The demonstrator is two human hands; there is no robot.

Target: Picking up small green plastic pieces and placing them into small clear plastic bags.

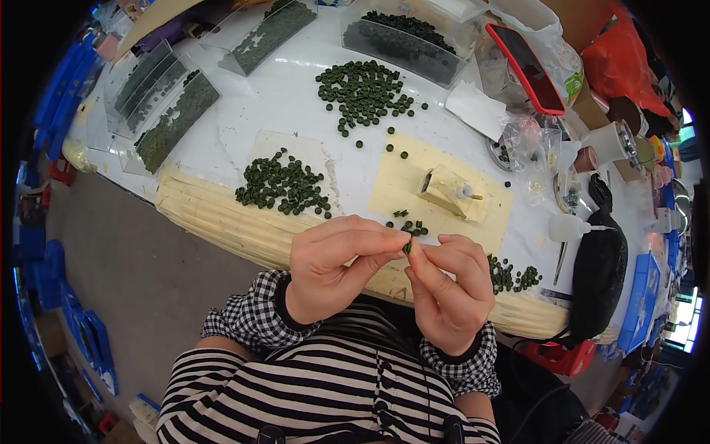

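Note:
Between the fingertips of my left hand and my right hand is a small dark green round piece, pinched from both sides above the table's front edge. Just beyond my fingers, several like pieces lie on a yellow sheet. A small block-shaped holder wrapped in yellow, with a metal tip on its right side, stands on that sheet. To the left of it lies a heap of green pieces, and a larger pile is farther back. More pieces are beside my right hand.
Clear bins of green pieces stand at the left, with another bin at the back. A red-cased phone leans at the back right. Tweezers, a white squeeze bottle and a black pouch lie at the right.

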